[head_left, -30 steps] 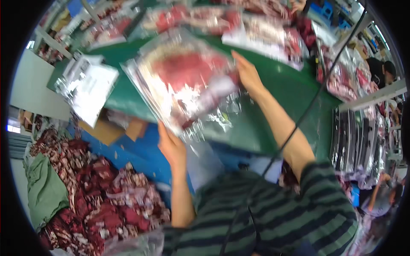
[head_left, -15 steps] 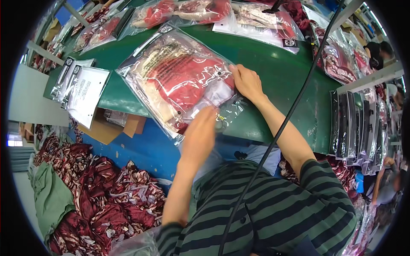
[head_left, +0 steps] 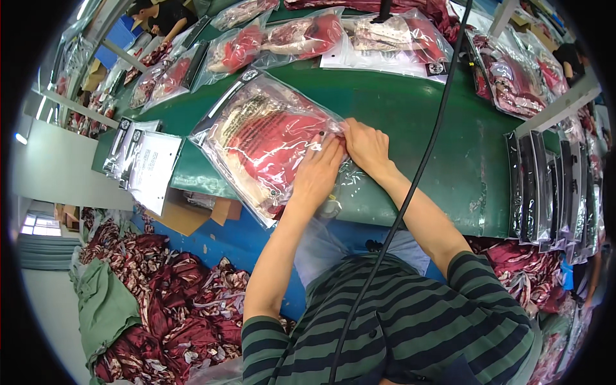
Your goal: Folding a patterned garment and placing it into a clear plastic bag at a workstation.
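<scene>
A clear plastic garment bag (head_left: pixel 269 144) lies tilted on the green table, with a folded red and cream patterned garment inside. Its dark-edged end points to the upper left, and its other end faces me. My left hand (head_left: pixel 317 172) rests on the bag's near right part, fingers stretched out flat over the plastic. At the right corner, my right hand (head_left: pixel 367 146) has its fingers closed in a pinch on the bag's edge. Both hands' fingertips are close together there.
Bagged garments (head_left: pixel 301 38) line the table's far side. White sheets and labelled packs (head_left: pixel 151 168) overhang the left edge, above a cardboard box (head_left: pixel 186 217). Maroon fabric (head_left: pixel 186 308) is heaped at lower left. Packs (head_left: pixel 552 192) hang at right; a black cable (head_left: pixel 423 160) crosses the view.
My left hand has moved from the bag's near edge up and right onto its surface, and its fingers have straightened. My right hand stays at the right corner. The view has shifted slightly.
</scene>
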`<state>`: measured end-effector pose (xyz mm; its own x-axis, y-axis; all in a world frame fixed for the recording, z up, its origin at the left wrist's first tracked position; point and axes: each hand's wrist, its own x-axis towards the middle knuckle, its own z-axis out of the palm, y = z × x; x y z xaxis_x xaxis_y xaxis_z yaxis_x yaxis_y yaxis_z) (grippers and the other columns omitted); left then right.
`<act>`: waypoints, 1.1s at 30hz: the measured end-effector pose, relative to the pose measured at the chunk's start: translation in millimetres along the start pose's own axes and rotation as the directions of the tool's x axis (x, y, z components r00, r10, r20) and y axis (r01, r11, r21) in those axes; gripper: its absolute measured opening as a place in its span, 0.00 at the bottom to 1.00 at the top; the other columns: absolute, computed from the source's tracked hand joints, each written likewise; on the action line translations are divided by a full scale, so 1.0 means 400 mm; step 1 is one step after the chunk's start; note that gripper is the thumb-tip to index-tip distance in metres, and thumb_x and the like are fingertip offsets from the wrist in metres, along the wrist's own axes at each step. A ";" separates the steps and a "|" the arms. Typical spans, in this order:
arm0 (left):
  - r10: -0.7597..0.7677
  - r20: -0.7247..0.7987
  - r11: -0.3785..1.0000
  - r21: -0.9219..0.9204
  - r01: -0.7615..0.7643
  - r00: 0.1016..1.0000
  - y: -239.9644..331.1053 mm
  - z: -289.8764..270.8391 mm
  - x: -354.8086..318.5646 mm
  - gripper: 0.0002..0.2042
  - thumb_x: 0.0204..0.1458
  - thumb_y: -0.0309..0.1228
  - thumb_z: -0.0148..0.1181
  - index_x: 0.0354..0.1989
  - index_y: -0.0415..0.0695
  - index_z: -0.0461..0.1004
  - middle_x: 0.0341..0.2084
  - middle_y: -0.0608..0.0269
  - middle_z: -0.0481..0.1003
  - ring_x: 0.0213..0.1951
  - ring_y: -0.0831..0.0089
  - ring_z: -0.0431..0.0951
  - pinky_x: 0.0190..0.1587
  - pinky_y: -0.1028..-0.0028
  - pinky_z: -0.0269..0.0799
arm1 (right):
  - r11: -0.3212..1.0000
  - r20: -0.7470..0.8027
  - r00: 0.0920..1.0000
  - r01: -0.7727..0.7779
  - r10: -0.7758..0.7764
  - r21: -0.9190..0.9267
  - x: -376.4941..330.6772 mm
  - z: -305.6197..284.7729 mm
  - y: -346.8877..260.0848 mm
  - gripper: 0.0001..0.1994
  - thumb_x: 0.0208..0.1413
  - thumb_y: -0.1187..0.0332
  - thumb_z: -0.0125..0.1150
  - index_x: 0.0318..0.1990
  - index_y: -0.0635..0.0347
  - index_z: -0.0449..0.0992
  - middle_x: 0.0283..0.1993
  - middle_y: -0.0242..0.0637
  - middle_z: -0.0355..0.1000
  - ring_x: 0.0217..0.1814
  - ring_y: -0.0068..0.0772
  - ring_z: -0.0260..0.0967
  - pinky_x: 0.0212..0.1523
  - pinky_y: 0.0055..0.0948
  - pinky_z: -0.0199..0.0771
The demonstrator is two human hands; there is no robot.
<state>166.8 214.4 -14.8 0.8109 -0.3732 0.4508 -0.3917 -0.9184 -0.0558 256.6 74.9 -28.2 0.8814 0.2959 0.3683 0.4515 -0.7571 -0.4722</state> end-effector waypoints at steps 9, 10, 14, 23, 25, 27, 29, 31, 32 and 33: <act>-0.309 0.223 0.951 0.044 0.307 0.925 -0.011 0.000 -0.011 0.16 0.56 0.28 0.56 0.51 0.38 0.74 0.54 0.54 0.75 0.58 0.57 0.74 0.65 0.60 0.64 | 0.999 0.103 0.994 0.035 -0.037 0.013 -0.020 -0.029 0.026 0.10 0.63 0.61 0.54 0.45 0.56 0.73 0.32 0.47 0.78 0.25 0.59 0.75 0.22 0.51 0.72; -0.307 0.237 0.948 -0.006 0.318 0.922 -0.004 -0.014 -0.005 0.16 0.55 0.28 0.57 0.52 0.37 0.74 0.53 0.53 0.76 0.58 0.56 0.74 0.64 0.59 0.65 | 1.000 0.094 0.995 0.023 -0.023 0.005 -0.024 -0.028 0.030 0.10 0.63 0.62 0.54 0.46 0.55 0.73 0.34 0.47 0.77 0.25 0.59 0.75 0.22 0.51 0.72; -0.279 0.057 0.923 -0.260 0.284 0.959 0.067 -0.089 -0.043 0.18 0.54 0.24 0.59 0.54 0.38 0.74 0.52 0.53 0.76 0.56 0.56 0.75 0.63 0.59 0.67 | 0.998 0.132 0.991 -0.029 0.021 0.054 -0.080 -0.094 0.019 0.14 0.63 0.60 0.54 0.53 0.52 0.72 0.39 0.47 0.75 0.29 0.61 0.75 0.27 0.53 0.73; -0.773 -0.275 0.615 -0.098 0.783 0.572 0.072 -0.165 -0.326 0.21 0.60 0.23 0.54 0.63 0.36 0.68 0.58 0.47 0.71 0.58 0.50 0.73 0.59 0.61 0.69 | 0.998 0.197 0.980 -0.001 0.015 -0.070 -0.055 -0.025 0.006 0.16 0.60 0.63 0.54 0.55 0.50 0.72 0.44 0.44 0.71 0.30 0.60 0.74 0.29 0.53 0.73; -0.908 -0.191 0.407 -0.201 0.891 0.372 0.057 -0.144 -0.365 0.21 0.62 0.24 0.52 0.64 0.35 0.67 0.59 0.46 0.71 0.58 0.48 0.73 0.60 0.62 0.68 | 0.991 0.217 0.976 0.021 0.008 -0.129 -0.036 -0.002 0.011 0.15 0.59 0.64 0.54 0.54 0.50 0.72 0.43 0.44 0.71 0.29 0.60 0.74 0.29 0.54 0.73; -0.920 -0.218 0.375 -0.247 0.894 0.325 0.108 -0.170 -0.397 0.21 0.63 0.24 0.51 0.64 0.35 0.66 0.60 0.45 0.70 0.58 0.48 0.72 0.60 0.62 0.68 | 0.997 0.218 0.976 0.030 -0.013 -0.074 -0.091 -0.035 0.022 0.15 0.59 0.64 0.54 0.53 0.50 0.72 0.43 0.44 0.71 0.29 0.60 0.73 0.30 0.54 0.73; -0.917 -0.294 0.366 -0.345 0.864 0.270 0.118 -0.182 -0.396 0.21 0.64 0.26 0.50 0.65 0.34 0.65 0.60 0.44 0.70 0.59 0.47 0.72 0.60 0.63 0.68 | 0.999 0.163 0.986 0.029 -0.036 0.043 -0.120 -0.065 0.029 0.14 0.58 0.65 0.54 0.51 0.51 0.73 0.43 0.45 0.71 0.29 0.60 0.73 0.30 0.55 0.73; -0.903 -0.345 0.390 -0.410 0.824 0.256 0.052 -0.165 -0.351 0.21 0.65 0.26 0.49 0.66 0.34 0.64 0.61 0.44 0.69 0.59 0.46 0.71 0.60 0.63 0.68 | 0.997 0.090 0.993 0.076 -0.077 0.013 -0.060 -0.028 -0.002 0.12 0.57 0.66 0.55 0.48 0.52 0.75 0.42 0.46 0.71 0.30 0.59 0.72 0.32 0.54 0.73; -0.898 -0.333 0.407 -0.388 0.827 0.286 0.022 -0.157 -0.338 0.21 0.65 0.26 0.49 0.66 0.34 0.64 0.61 0.43 0.69 0.60 0.47 0.71 0.61 0.63 0.67 | 0.990 0.080 0.991 0.110 -0.104 -0.084 -0.044 0.004 -0.030 0.11 0.56 0.67 0.56 0.46 0.54 0.76 0.42 0.46 0.72 0.32 0.57 0.73 0.34 0.53 0.74; -0.908 -0.295 0.391 -0.348 0.852 0.296 0.038 -0.192 -0.377 0.22 0.64 0.25 0.50 0.66 0.34 0.64 0.62 0.43 0.68 0.60 0.47 0.71 0.61 0.63 0.67 | 0.990 0.124 0.988 0.106 -0.094 -0.092 -0.062 -0.011 -0.054 0.11 0.56 0.67 0.56 0.46 0.54 0.76 0.42 0.46 0.72 0.32 0.57 0.73 0.34 0.53 0.74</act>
<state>5.1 266.9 -15.4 0.4675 0.7625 0.4472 0.3869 -0.6314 0.6721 224.6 81.4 -23.8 0.8455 0.4356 0.3089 0.5274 -0.7718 -0.3552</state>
